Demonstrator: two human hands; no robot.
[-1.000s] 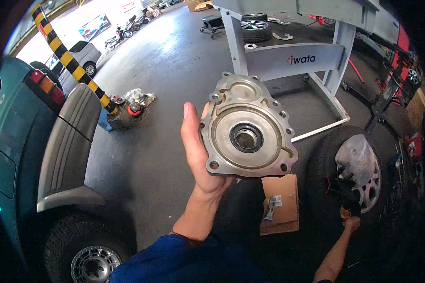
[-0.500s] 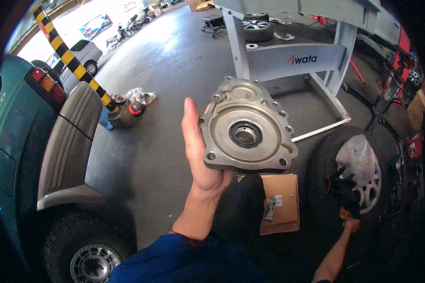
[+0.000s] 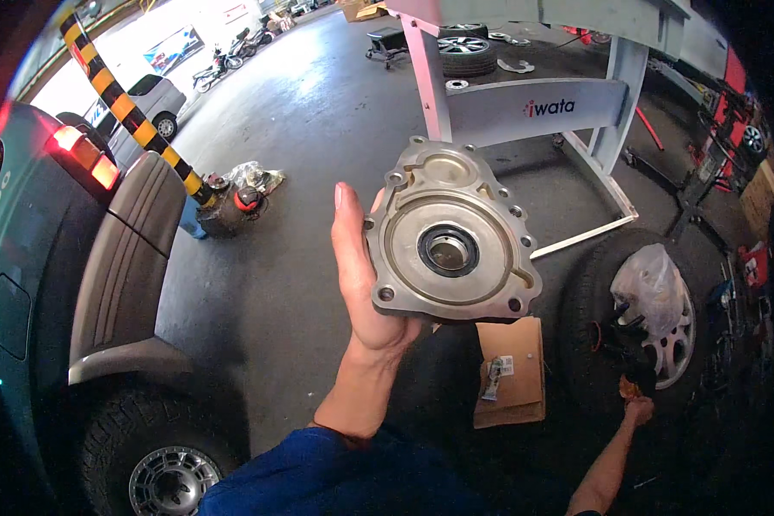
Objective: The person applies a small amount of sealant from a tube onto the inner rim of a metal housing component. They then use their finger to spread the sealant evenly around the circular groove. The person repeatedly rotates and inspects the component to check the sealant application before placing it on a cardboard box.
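Note:
My left hand (image 3: 371, 314) holds up a grey metal housing cover (image 3: 402, 249), its fingers hidden behind the part and its thumb along the left edge. Bolt holes line the cover's rim, and a black ring seal (image 3: 424, 249) surrounds the round bore in its middle. Lower right, my right hand (image 3: 638, 411) is closed at the near edge of a wheel lying flat (image 3: 675, 361). A small orange-brown thing (image 3: 629, 389) shows at its fingers; I cannot make out its kind. Beyond it, a black object (image 3: 619, 337) and a clear plastic bag (image 3: 650, 288) rest on the wheel.
Below the cover, a flattened cardboard piece (image 3: 512, 404) with a small tube (image 3: 493, 380) lies on the floor. To the left stands a green vehicle (image 3: 34, 249). A grey metal frame (image 3: 533, 112) rises ahead, and a striped post (image 3: 133, 120) stands far left.
The cover has tilted slightly, its face turning more toward me. The green vehicle's tail light has lit up red, tinting the frame's leg pink. My right hand has hardly moved.

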